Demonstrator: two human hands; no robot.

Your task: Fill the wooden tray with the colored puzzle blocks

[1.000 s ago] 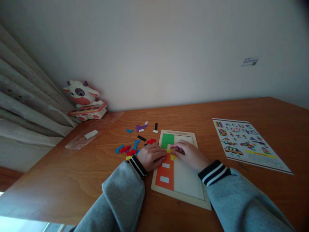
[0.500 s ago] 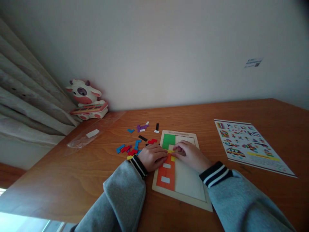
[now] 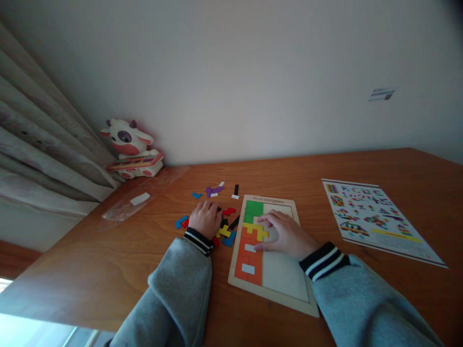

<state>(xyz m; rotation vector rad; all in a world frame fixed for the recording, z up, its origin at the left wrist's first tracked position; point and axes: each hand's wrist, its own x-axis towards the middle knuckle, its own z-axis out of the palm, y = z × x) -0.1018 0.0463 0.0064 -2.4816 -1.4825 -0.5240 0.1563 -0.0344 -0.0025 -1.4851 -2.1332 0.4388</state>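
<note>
In the head view my left hand [image 3: 205, 220] rests over a pile of loose coloured puzzle pieces, fingers stretched forward and partly spread. Beside it lie a yellow piece [image 3: 225, 231], a blue piece [image 3: 229, 239] and a black piece [image 3: 234, 223]; the hand hides others. My right hand [image 3: 280, 232] hovers over the wooden puzzle board [image 3: 275, 300], thumb and fingers apart with nothing between them. Along the board's left side sit green pieces [image 3: 253, 210], yellow pieces [image 3: 257, 231] and orange pieces [image 3: 254, 261]. Two pale rectangles show within the orange area.
A printed pattern sheet [image 3: 383, 219] lies on the table to the right. Further loose pieces, including a purple piece [image 3: 214, 191], are behind my left hand. At the back left are a clear plastic bag [image 3: 115, 212] and a toy cow [image 3: 133, 149] with a keyboard.
My left hand has moved left from the board onto the loose pieces, and some have shifted toward the board. My right thumb and fingers have parted, leaving the yellow pieces uncovered in the board.
</note>
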